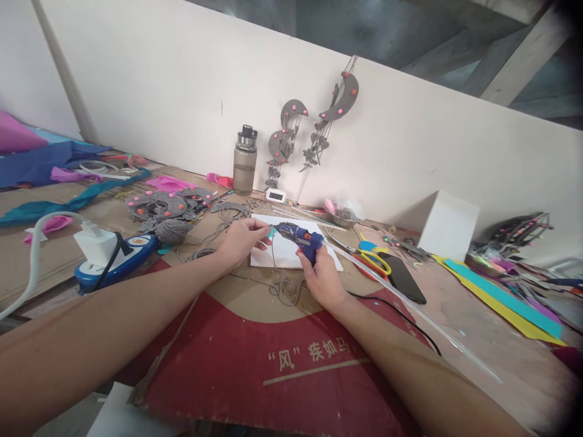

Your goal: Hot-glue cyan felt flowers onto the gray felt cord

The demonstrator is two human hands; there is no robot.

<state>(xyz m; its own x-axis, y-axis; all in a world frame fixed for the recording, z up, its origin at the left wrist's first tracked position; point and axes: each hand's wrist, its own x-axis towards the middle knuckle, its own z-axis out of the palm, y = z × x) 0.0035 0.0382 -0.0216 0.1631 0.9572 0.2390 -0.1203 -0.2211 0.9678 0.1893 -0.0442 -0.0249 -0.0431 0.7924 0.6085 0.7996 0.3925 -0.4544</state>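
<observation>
My right hand (322,276) is wrapped round the handle of a blue glue gun (310,240), and a long clear glue stick (410,303) runs out of its back. The gun's dark nozzle points left. Pinched in the fingertips of my left hand (243,241) is a small teal piece (272,232), close to the nozzle. Grey cord (285,288) hangs below it and lies in loops on the cardboard. Under both hands is a white sheet (264,258).
Orange and yellow scissors (376,264) and a black phone (401,278) lie right of the sheet. A bottle (245,164) stands behind. At left are a blue power strip (116,261) and grey felt pieces (168,206). A black cable runs under my right forearm.
</observation>
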